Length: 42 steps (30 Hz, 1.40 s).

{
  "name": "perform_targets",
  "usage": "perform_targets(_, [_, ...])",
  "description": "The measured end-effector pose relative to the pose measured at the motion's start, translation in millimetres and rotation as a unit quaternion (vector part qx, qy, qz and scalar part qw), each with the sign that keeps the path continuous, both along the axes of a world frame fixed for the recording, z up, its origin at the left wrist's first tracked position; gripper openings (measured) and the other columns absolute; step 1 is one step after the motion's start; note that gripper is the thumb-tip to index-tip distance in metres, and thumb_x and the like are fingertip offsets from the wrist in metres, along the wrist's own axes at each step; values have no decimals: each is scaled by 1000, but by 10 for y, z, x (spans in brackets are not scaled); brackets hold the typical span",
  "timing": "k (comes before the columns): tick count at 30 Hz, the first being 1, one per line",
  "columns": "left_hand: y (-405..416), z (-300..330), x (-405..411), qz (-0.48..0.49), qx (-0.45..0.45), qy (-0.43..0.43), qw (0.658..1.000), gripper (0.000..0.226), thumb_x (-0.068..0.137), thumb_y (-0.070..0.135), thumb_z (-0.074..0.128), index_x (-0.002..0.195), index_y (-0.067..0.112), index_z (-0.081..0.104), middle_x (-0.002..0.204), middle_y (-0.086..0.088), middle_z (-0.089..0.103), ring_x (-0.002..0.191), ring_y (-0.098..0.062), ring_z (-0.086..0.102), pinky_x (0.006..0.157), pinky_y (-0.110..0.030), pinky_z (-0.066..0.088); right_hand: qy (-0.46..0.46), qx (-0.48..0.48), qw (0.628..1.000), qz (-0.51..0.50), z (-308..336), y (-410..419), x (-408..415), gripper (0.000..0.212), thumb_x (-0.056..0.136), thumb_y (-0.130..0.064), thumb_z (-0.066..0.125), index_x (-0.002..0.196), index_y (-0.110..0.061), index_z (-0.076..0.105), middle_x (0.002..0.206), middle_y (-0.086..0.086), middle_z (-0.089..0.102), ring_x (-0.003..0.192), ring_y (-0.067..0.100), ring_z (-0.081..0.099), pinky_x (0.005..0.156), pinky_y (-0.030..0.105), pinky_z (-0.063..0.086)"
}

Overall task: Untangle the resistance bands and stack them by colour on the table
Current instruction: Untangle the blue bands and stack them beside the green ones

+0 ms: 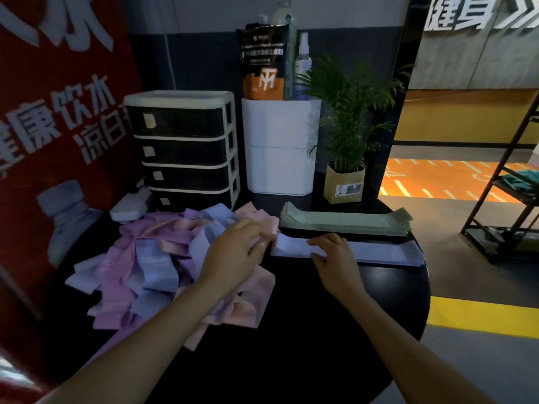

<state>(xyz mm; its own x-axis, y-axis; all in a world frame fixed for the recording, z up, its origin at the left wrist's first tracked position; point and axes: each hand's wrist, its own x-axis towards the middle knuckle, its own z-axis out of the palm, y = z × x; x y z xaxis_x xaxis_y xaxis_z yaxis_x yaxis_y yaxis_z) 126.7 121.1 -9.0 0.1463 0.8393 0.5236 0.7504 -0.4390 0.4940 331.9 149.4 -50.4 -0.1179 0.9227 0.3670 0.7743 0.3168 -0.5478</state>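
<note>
A tangled heap of pink, purple and lavender-blue resistance bands (151, 258) covers the left half of the round black table (388, 295). A flat stack of green bands (344, 221) lies at the back right. In front of it sits a flat stack of lavender-blue bands (379, 252). My right hand (335, 256) presses on the left part of that lavender stack, fingers spread flat. My left hand (236, 252) hovers over the heap's right edge and pinches the left end of the top lavender band (288, 246) next to a pink band (262, 220).
At the table's back stand a black-and-white drawer unit (183, 150), a white box (280, 147) carrying a pouch and spray bottles, and a potted plant (347, 158). A red sign (58, 112) rises at left. A metal shelf (507, 182) stands on the floor at right.
</note>
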Motion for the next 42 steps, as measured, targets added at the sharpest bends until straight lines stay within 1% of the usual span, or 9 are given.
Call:
perform_targets(8, [-75, 37, -623, 142, 0, -16, 990, 22, 84, 13, 64, 105, 17, 62, 112, 7, 51, 103, -15, 52, 79, -32, 44, 69, -51, 993, 82, 241, 70, -898, 31, 90, -10, 57, 121, -6, 59, 119, 10, 55, 105, 25, 57, 79, 16, 36])
perform_targets(12, [134, 3, -761, 152, -54, -43, 986, 30, 83, 19, 65, 113, 18, 58, 116, 1, 55, 107, -18, 54, 86, -39, 48, 76, -59, 992, 76, 309, 208, -1149, 32, 90, -13, 58, 121, -6, 59, 119, 11, 57, 102, 27, 59, 82, 22, 42])
perform_targets(18, [306, -79, -777, 157, -123, 0, 980, 18, 81, 21, 63, 98, 25, 58, 97, 10, 55, 96, -16, 55, 73, -29, 44, 93, -65, 988, 104, 333, 292, -1358, 18, 90, -12, 58, 101, -1, 67, 100, 15, 66, 83, 20, 58, 66, 19, 36])
perform_targets(21, [324, -136, -857, 133, -110, -25, 985, 19, 82, 17, 62, 74, 33, 56, 80, 13, 58, 82, -15, 61, 61, -22, 39, 103, -70, 977, 171, 368, 249, -1430, 19, 92, -17, 58, 103, -10, 71, 83, 2, 64, 65, 3, 53, 58, 9, 37])
perform_targets(28, [156, 182, -966, 91, -74, -136, 984, 14, 81, 9, 69, 83, 19, 61, 79, 18, 58, 71, 0, 53, 62, -3, 37, 113, -61, 978, 162, 433, 265, -1428, 9, 84, -5, 62, 83, 4, 65, 65, 3, 57, 58, 11, 49, 56, 21, 36])
perform_targets(31, [123, 364, -1014, 78, -58, -176, 979, 19, 81, 9, 70, 81, 25, 62, 83, 15, 61, 79, -5, 56, 66, -6, 42, 161, -29, 975, 150, 655, 260, -1386, 9, 82, -7, 66, 83, 2, 66, 75, 14, 65, 69, 23, 58, 66, 30, 46])
perform_targets(35, [63, 632, -974, 69, -28, -187, 979, 15, 82, 9, 69, 81, 23, 62, 76, 10, 59, 69, -2, 52, 60, -5, 40, 205, 4, 963, 178, 999, 247, -1298, 3, 80, -3, 69, 79, -2, 67, 61, -9, 56, 52, -5, 51, 56, 8, 38])
perform_targets(40, [-13, 904, -854, 24, -37, -192, 980, 19, 84, 10, 66, 80, 27, 61, 79, 9, 63, 74, -4, 58, 68, -13, 44, 231, 23, 956, 179, 1235, 257, -1185, 7, 82, -5, 68, 77, -9, 65, 66, -2, 62, 57, 4, 54, 62, 27, 50])
perform_targets(42, [-16, 946, -825, 3, -43, -185, 982, 24, 83, 6, 66, 80, 29, 61, 82, 5, 65, 78, -10, 61, 70, -15, 47, 227, 37, 956, 181, 1329, 242, -1138, 7, 85, -4, 65, 80, -9, 65, 68, -5, 61, 58, -1, 55, 61, 19, 48])
